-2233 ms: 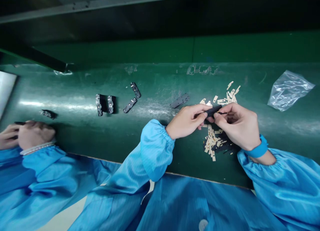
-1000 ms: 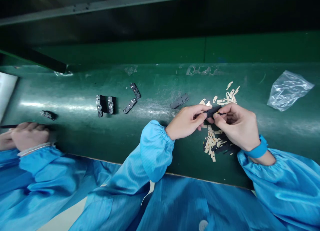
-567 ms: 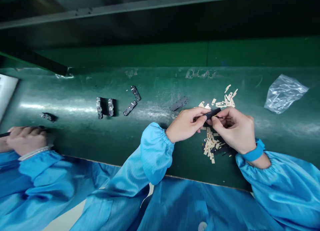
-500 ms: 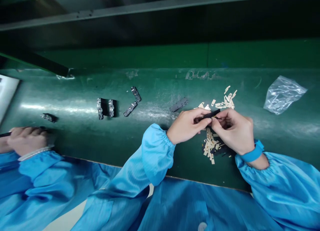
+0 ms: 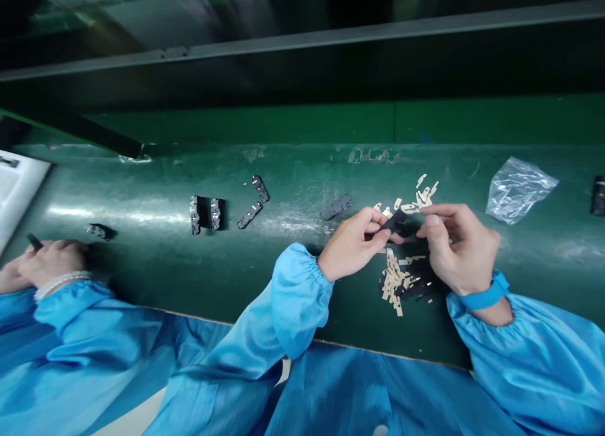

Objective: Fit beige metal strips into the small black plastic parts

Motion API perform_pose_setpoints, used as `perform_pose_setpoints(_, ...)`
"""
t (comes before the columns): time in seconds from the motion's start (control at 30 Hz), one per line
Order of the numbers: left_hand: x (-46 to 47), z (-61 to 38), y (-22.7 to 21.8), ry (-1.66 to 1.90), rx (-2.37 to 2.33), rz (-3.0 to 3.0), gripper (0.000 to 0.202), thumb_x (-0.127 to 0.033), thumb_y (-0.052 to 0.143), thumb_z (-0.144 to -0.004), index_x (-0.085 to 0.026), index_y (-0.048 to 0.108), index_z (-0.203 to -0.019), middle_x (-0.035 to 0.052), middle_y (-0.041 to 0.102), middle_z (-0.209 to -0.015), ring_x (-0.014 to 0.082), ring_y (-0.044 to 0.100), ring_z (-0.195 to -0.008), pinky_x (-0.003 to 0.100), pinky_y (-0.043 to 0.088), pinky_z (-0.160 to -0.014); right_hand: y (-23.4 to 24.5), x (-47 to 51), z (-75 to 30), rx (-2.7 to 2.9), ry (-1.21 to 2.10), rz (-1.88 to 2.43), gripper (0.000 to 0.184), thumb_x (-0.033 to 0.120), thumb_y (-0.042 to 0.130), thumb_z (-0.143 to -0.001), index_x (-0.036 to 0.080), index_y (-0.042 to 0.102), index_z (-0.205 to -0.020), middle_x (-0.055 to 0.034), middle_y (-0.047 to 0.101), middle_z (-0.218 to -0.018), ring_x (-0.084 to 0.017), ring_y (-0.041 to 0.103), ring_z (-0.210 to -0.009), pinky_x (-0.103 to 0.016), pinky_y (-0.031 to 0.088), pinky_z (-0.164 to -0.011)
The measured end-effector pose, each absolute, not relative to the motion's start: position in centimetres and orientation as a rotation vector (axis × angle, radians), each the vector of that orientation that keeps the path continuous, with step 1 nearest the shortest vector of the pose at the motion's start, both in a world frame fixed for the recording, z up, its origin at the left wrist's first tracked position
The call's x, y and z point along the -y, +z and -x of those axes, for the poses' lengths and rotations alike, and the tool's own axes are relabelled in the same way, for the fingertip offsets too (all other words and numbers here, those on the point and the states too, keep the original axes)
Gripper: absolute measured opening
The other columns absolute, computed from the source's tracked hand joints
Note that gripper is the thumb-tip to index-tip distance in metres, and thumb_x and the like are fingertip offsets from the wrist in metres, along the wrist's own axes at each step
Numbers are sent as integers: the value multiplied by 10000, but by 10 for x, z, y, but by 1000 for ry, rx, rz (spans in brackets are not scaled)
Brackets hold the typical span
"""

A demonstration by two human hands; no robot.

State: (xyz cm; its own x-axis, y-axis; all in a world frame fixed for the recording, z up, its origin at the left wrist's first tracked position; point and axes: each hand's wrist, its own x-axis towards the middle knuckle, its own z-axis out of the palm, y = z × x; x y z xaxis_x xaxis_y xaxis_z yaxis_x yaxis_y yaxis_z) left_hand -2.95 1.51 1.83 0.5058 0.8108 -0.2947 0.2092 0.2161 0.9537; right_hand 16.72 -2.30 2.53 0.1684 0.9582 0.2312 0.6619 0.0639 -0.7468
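I read the left hand (image 5: 348, 244) as grasping the black case (image 5: 394, 221) between thumb and fingers, above the green table (image 5: 293, 165). The right hand (image 5: 466, 250) stands toward three o'clock of the case, apart from it, thumb and forefinger near each other; I cannot tell whether they pinch a small part. Relative to the case, I locate a pile of strips (image 5: 393, 281) at six o'clock, a flat plate (image 5: 337, 206) between nine and ten o'clock, and a plastic bag (image 5: 518, 191) between two and three o'clock.
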Motion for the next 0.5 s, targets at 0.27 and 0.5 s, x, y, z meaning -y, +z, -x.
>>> perform_pose_setpoints(0.27,-16,26,19,628,-942,-1025,140,-226,608,-957,-185,493,-1026,96,767,-1068,106,714,-714,259,595,-705,20,20,-166,1529,595,1623,117,281,613,-971,222,674,-890,-7,716,-688,-149,619,-541,-300,475,-557)
perform_pose_setpoints(0.5,-13,22,19,668,-1030,-984,181,-248,644,-930,-182,476,-910,15,719,-805,112,710,-650,192,550,-561,20,22,-160,1646,569,1534,56,255,670,-932,223,701,-966,-13,727,-768,-144,644,-588,-286,519,-568)
